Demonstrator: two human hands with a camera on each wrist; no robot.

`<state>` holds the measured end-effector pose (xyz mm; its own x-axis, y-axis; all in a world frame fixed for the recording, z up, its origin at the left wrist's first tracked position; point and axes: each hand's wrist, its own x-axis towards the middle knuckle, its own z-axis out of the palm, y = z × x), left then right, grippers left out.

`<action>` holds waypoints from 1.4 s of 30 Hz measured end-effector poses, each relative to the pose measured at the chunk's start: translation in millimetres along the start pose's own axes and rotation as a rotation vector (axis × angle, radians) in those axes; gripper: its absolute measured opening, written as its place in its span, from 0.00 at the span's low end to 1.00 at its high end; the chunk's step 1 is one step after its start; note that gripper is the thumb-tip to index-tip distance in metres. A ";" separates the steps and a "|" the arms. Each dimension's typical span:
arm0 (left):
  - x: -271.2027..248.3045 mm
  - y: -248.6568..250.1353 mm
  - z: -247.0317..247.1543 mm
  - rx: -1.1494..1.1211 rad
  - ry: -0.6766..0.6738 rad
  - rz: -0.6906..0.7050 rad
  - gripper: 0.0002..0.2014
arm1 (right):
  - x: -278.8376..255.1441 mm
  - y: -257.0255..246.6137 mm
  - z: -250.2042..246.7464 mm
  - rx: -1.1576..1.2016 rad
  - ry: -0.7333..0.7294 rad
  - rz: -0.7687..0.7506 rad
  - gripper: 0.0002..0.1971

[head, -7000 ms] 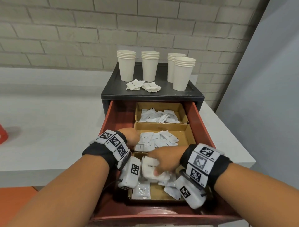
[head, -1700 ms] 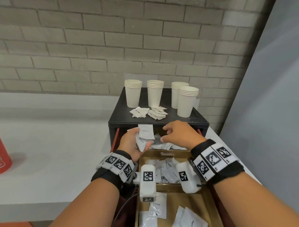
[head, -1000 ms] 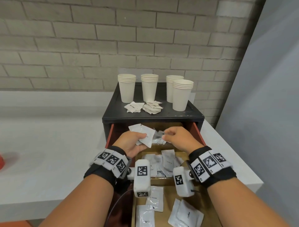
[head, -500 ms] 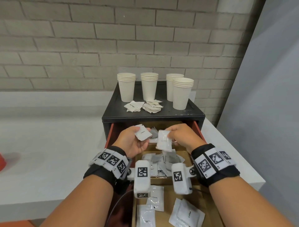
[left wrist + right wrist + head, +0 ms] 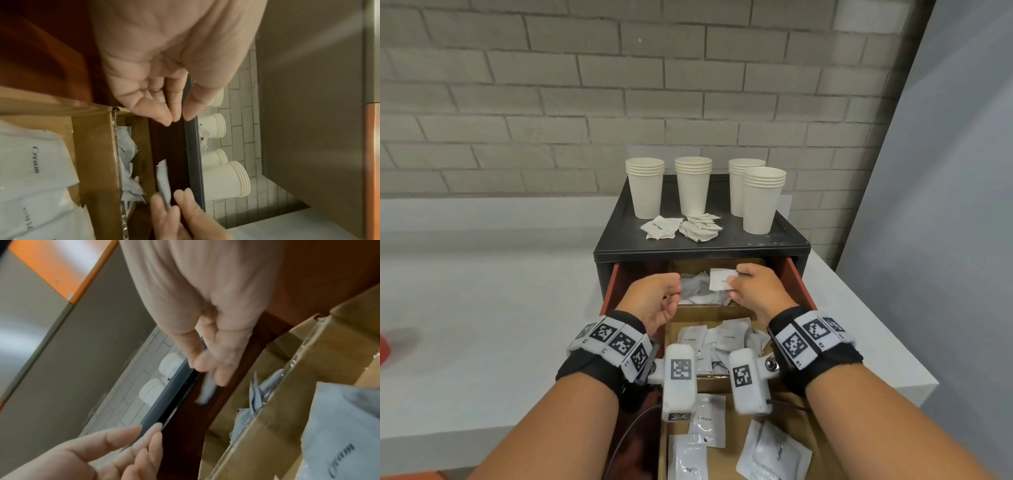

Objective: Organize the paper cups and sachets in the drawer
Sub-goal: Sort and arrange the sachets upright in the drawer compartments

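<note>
My right hand (image 5: 732,279) pinches a white sachet (image 5: 722,279) over the back compartment (image 5: 695,291) of the open red drawer (image 5: 796,281). The right wrist view shows the same sachet (image 5: 207,389) hanging from my thumb and fingers. My left hand (image 5: 673,296) hovers beside it, fingers relaxed and holding nothing; its bare palm (image 5: 164,65) fills the left wrist view. The middle compartment holds "Cream" sachets (image 5: 726,337). Loose sachets (image 5: 774,452) lie in the front one. Several stacks of white paper cups (image 5: 692,185) stand on the black cabinet top (image 5: 784,236).
Two small piles of sachets (image 5: 659,228) (image 5: 700,228) lie on the cabinet top in front of the cups. A white counter (image 5: 482,308) runs left and right of the cabinet. A brick wall (image 5: 619,85) rises behind, and a grey panel (image 5: 945,205) on the right.
My left hand has let go of the sachet it held and is now bare. My right hand has carried its sachet a little further back over the rear compartment.
</note>
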<state>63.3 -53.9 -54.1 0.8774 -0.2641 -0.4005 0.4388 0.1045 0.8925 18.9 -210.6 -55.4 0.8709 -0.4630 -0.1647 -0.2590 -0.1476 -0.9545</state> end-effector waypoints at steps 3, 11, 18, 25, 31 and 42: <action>-1.6 -0.6 3.7 0.031 -0.001 -0.007 0.03 | -7.4 -2.3 -2.5 -0.120 -0.019 0.023 0.21; -25.4 -5.6 24.6 0.406 -0.168 0.033 0.09 | -29.0 -46.4 -40.7 -0.166 -0.033 -0.152 0.07; -58.2 -35.0 39.8 1.643 -0.446 0.190 0.13 | -69.2 -75.0 -103.9 -0.773 -0.074 -0.246 0.15; -72.9 -66.6 38.8 2.243 -0.416 0.091 0.19 | -75.2 -26.9 -121.6 -1.098 -0.164 -0.048 0.28; -66.3 -80.0 32.8 2.446 -0.640 0.214 0.24 | -62.7 25.8 -95.1 -1.109 -0.067 -0.189 0.17; -57.7 -88.4 32.4 2.317 -0.563 0.281 0.27 | -62.3 40.9 -87.0 -0.974 0.064 -0.232 0.12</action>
<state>-32.4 -79.0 -103.1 0.5657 -0.6055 -0.5597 -0.8135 -0.5209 -0.2587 -82.3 -263.8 -62.6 0.9265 -0.3741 0.0410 -0.3397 -0.8782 -0.3366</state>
